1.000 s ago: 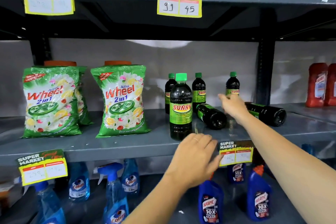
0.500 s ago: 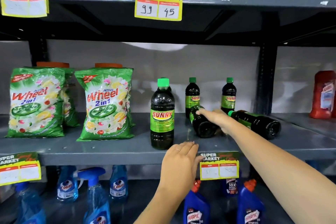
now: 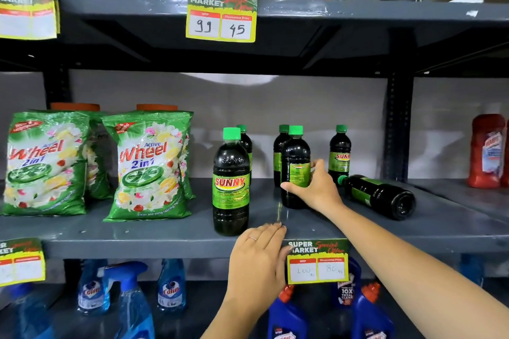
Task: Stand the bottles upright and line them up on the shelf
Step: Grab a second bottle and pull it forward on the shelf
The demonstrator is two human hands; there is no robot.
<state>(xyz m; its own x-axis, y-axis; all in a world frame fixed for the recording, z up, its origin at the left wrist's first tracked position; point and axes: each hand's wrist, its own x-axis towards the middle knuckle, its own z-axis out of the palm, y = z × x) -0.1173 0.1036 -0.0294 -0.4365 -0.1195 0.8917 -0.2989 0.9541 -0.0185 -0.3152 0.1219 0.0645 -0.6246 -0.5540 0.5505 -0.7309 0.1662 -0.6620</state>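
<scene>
The right hand (image 3: 316,187) grips an upright bottle (image 3: 295,166) mid-shelf, its base on the shelf (image 3: 165,231); the left hand (image 3: 257,259) lies flat and empty on the front edge. Just beside the right hand, toward the shelf's right end, another bottle (image 3: 382,195) lies on its side.

The right hand (image 3: 316,187) reaches forward on a long, nearly straight bare forearm that enters from the lower right. Its fingers (image 3: 316,166) wrap one side of a bottle (image 3: 295,165) and the thumb crosses the front, so the grip closes at mid-height (the palm faces left). Below and nearer than that grip, the left hand (image 3: 259,259) lies flat, palm down, fingers together and pointing up, a ring on one finger, holding nothing.
</scene>
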